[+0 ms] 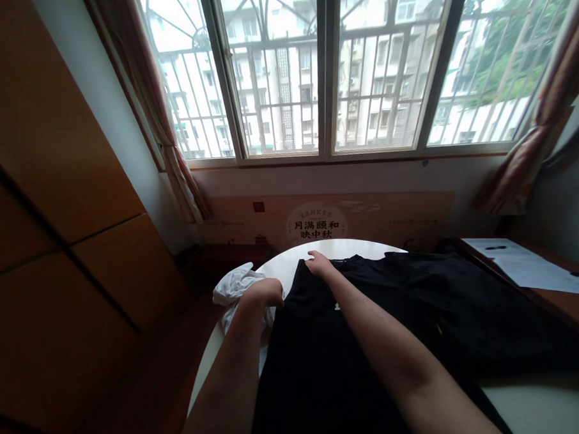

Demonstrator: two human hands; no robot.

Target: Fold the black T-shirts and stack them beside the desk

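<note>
A black garment [385, 323] lies spread over a round white table [287, 263]. My left hand [263, 292] is curled closed on the garment's left edge. Farther back, my right hand [319, 264] pinches the garment's far left corner, with that arm stretched across the cloth. Just left of my left hand a crumpled white cloth [232, 290] hangs over the table's edge.
A wooden wardrobe [53, 232] fills the left side. Behind the table, a cardboard panel with printed characters [318, 221] leans under the barred window [324, 71]. At right stands a wooden desk [568, 303] with papers [532, 266] and a pen. Curtains hang at both window sides.
</note>
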